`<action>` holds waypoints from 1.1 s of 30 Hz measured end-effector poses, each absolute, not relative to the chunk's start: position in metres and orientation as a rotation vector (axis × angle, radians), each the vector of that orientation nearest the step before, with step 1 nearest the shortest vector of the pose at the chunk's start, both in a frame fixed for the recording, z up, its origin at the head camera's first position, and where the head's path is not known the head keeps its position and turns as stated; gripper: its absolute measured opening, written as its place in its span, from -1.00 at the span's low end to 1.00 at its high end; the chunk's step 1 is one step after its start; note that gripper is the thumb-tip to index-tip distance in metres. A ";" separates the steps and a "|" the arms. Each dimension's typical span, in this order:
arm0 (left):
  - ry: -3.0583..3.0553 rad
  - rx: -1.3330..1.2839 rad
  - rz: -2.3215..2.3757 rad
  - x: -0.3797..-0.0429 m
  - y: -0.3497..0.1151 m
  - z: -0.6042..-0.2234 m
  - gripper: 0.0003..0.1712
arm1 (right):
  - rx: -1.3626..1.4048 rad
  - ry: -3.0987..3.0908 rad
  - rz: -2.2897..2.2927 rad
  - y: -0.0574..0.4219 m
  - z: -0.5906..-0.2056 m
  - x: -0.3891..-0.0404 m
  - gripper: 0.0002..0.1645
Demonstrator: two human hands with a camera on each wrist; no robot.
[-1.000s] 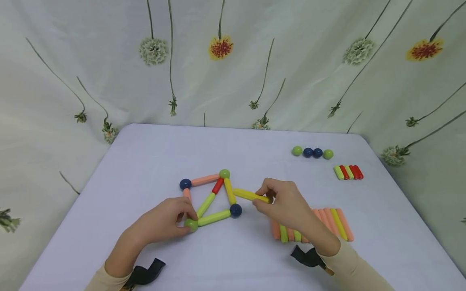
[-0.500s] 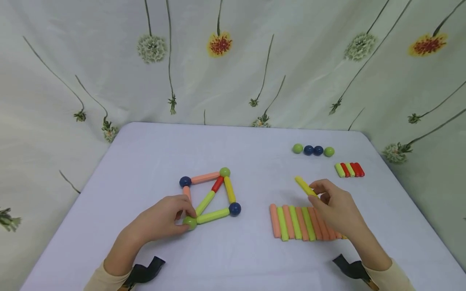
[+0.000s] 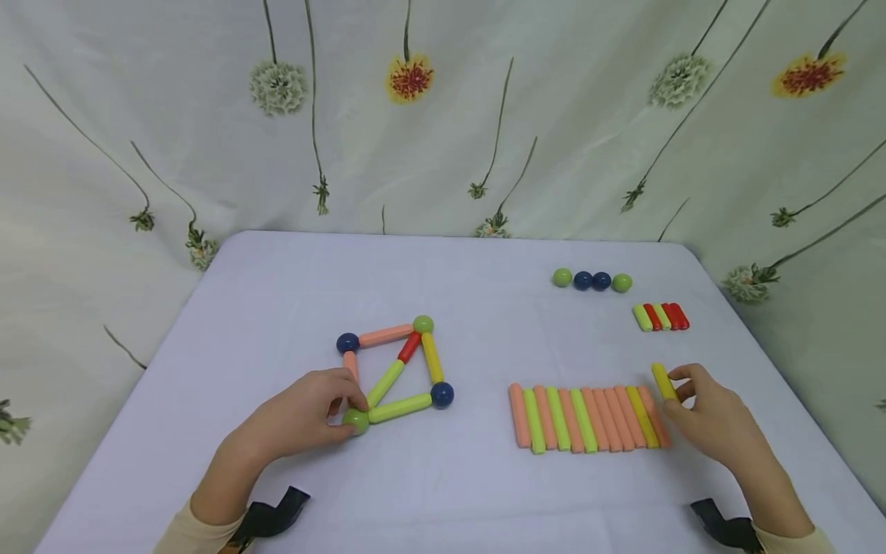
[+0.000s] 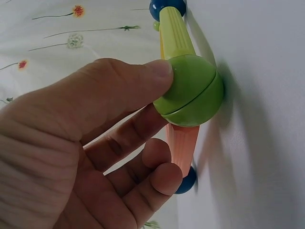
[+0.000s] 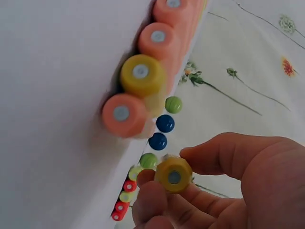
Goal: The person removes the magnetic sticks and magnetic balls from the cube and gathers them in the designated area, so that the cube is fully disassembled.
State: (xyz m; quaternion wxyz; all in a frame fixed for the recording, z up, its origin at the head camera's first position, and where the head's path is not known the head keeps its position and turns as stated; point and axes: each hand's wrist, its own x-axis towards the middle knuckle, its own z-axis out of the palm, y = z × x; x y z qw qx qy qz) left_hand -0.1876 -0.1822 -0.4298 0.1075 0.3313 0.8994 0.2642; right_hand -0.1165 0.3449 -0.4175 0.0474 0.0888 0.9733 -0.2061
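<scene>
My left hand (image 3: 298, 412) pinches the near green ball (image 4: 190, 90) at a corner of a flat four-sided frame of magnetic sticks and balls. Pink, yellow and light-green sticks form its sides; a red stick (image 3: 410, 347) and a light-green stick (image 3: 385, 384) cross it as a diagonal. Dark blue balls (image 3: 442, 395) sit at the other corners, with a green ball (image 3: 423, 325) at the far one. Over on the right, my right hand (image 3: 720, 415) holds a yellow magnetic stick (image 3: 663, 381) between thumb and fingers. Its round metal end (image 5: 174, 176) faces the right wrist camera.
A row of pink, light-green and yellow sticks (image 3: 587, 419) lies just left of my right hand. Farther back are several short red and light-green sticks (image 3: 661, 317). Green and blue balls (image 3: 592, 281) line up near the far edge of the white table (image 3: 388, 277).
My right hand has carried the yellow stick away from the frame, rightward past the stick row, and turned it more upright in view. My left hand stays on the green ball.
</scene>
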 end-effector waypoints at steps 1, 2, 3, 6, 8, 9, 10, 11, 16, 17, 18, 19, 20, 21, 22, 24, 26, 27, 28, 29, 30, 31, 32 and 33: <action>2.647 0.973 0.776 -0.188 -0.182 -0.429 -0.77 | 0.275 2.951 -0.616 0.348 -0.418 -0.115 -0.41; 2.644 0.979 0.777 -0.188 -0.182 -0.429 -0.77 | 0.279 2.929 -0.601 0.351 -0.420 -0.114 -0.41; 2.642 0.985 0.777 -0.188 -0.182 -0.429 -0.77 | 0.274 2.906 -0.592 0.354 -0.420 -0.113 -0.40; 2.641 0.989 0.776 -0.188 -0.183 -0.428 -0.76 | 0.261 2.834 -0.588 0.358 -0.422 -0.112 -0.44; 2.642 0.991 0.776 -0.188 -0.183 -0.428 -0.76 | 0.251 2.812 -0.593 0.358 -0.423 -0.112 -0.51; 2.643 0.990 0.776 -0.188 -0.183 -0.428 -0.76 | 0.247 2.811 -0.599 0.358 -0.423 -0.113 -0.55; 2.642 0.989 0.777 -0.188 -0.183 -0.427 -0.76 | 0.246 2.813 -0.603 0.358 -0.424 -0.113 -0.58; 2.642 0.985 0.775 -0.188 -0.183 -0.427 -0.76 | 0.242 2.822 -0.603 0.358 -0.424 -0.114 -0.60; 2.639 0.980 0.762 -0.188 -0.182 -0.427 -0.76 | 0.218 2.841 -0.620 0.357 -0.427 -0.117 -0.67; 2.639 0.981 0.758 -0.188 -0.182 -0.427 -0.76 | 0.209 2.842 -0.628 0.355 -0.427 -0.117 -0.68; 2.639 0.984 0.755 -0.188 -0.182 -0.428 -0.76 | 0.202 2.842 -0.638 0.354 -0.428 -0.117 -0.69; 2.640 0.986 0.755 -0.188 -0.182 -0.428 -0.76 | 0.197 2.841 -0.648 0.352 -0.428 -0.117 -0.69; 2.641 0.986 0.754 -0.188 -0.182 -0.428 -0.76 | 0.190 2.839 -0.658 0.351 -0.429 -0.118 -0.68; 2.642 0.986 0.755 -0.188 -0.181 -0.428 -0.77 | 0.183 2.834 -0.672 0.349 -0.429 -0.118 -0.68; 2.647 0.985 0.754 -0.188 -0.181 -0.428 -0.78 | 0.177 2.829 -0.682 0.347 -0.429 -0.118 -0.67; 2.664 0.971 0.765 -0.188 -0.179 -0.429 -0.83 | 0.173 2.816 -0.701 0.343 -0.429 -0.118 -0.66; 2.685 0.923 0.789 -0.189 -0.175 -0.430 -0.90 | 0.164 2.804 -0.712 0.340 -0.429 -0.118 -0.65; 2.705 0.898 0.798 -0.189 -0.173 -0.431 -0.92 | 0.157 2.802 -0.716 0.338 -0.429 -0.118 -0.65; 2.729 0.869 0.809 -0.189 -0.171 -0.431 -0.94 | 0.147 2.801 -0.716 0.337 -0.429 -0.119 -0.65; 2.756 0.836 0.817 -0.190 -0.169 -0.432 -0.94 | 0.141 2.802 -0.713 0.335 -0.429 -0.119 -0.65; 2.781 0.801 0.819 -0.190 -0.167 -0.432 -0.94 | 0.129 2.804 -0.708 0.334 -0.428 -0.119 -0.65; 2.802 0.768 0.819 -0.190 -0.165 -0.433 -0.95 | 0.121 2.808 -0.698 0.333 -0.428 -0.120 -0.66; 2.827 0.735 0.810 -0.190 -0.163 -0.433 -0.96 | 0.111 2.811 -0.689 0.332 -0.427 -0.120 -0.66; 2.848 0.715 0.800 -0.191 -0.161 -0.434 -0.95 | 0.105 2.818 -0.677 0.331 -0.426 -0.121 -0.67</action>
